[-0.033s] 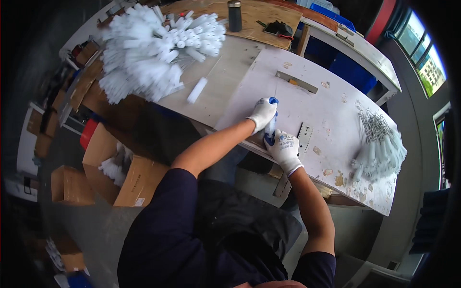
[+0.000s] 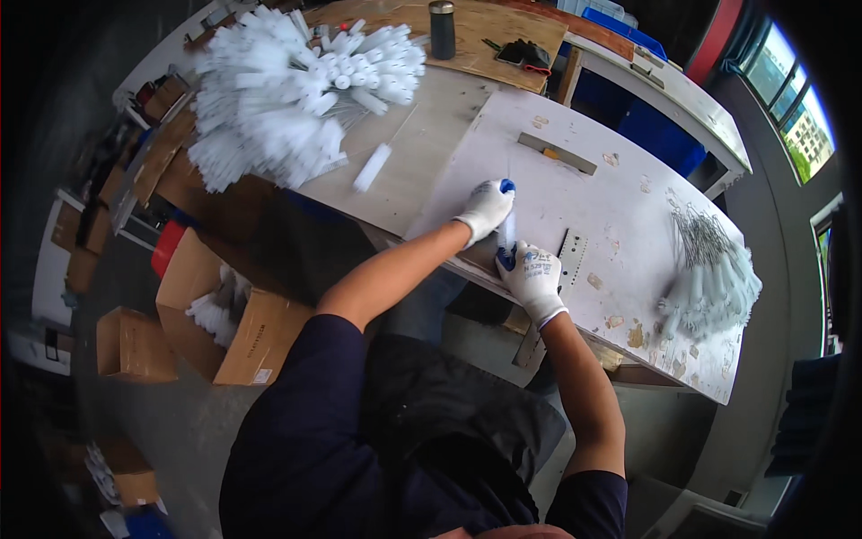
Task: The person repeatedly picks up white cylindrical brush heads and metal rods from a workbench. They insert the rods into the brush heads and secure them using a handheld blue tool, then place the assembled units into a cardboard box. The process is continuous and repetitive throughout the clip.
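Both my hands wear white gloves with blue palms and hold one white bristle brush [image 2: 508, 228] at the front edge of the table. My left hand [image 2: 486, 207] is closed round its far end. Below it, my right hand [image 2: 534, 272] grips the near end; a short length of bristles shows between the two. A thin wire seems to run on past my left hand, though it is faint. To the left lies a single white brush [image 2: 372, 168] with a wire stem. A large heap of similar brushes [image 2: 269, 94] is behind it.
Right of my hands lies a perforated metal strip [image 2: 573, 256]; farther back is a metal bar [image 2: 558, 154]. A bundle of wire-stemmed brushes [image 2: 714, 287] rests at the table's right end. A dark bottle [image 2: 441, 31] and dark gloves [image 2: 523, 54] are behind. Open cardboard boxes [image 2: 260, 337] stand lower left.
My left hand has shifted slightly left and away from my right hand, so a bit more of the brush shows between them. My right hand keeps its grip.
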Demonstrator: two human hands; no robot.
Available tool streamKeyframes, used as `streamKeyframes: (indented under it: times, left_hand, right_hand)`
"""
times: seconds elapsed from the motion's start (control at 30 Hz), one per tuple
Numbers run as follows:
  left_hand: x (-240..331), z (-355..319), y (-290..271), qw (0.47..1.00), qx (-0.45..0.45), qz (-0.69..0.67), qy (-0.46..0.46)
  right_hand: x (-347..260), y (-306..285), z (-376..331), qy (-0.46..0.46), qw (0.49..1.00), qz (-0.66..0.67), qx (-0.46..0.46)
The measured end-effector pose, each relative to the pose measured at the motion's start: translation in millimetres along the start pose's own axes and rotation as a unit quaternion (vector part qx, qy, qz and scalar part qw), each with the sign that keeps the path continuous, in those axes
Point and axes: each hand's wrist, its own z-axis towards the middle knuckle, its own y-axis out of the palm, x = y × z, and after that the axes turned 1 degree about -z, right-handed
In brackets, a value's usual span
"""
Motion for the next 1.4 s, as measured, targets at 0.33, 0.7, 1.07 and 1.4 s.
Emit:
streamKeyframes:
  times: [0.33,0.7,1.07,1.4]
  left_hand:
    - [-73,-12,-180,0.86,0.234,0.453,0.013]
    - [-52,22,-153,0.984,-0.037,-0.134,-0.11]
    - [-67,-11,-15,0.983,0.175,-0.048,0.028]
    - [-52,-6,-21,0.981,0.173,0.061,0.06]
  right_hand:
    - [7,7,-14,-0.001,0.999,-0.001,0.037]
    - [13,8,-15,-0.011,0.999,0.017,0.046]
    - [13,17,-15,-0.045,0.997,0.036,0.059]
    - [104,-37,-65,0.158,0.924,0.203,0.282]
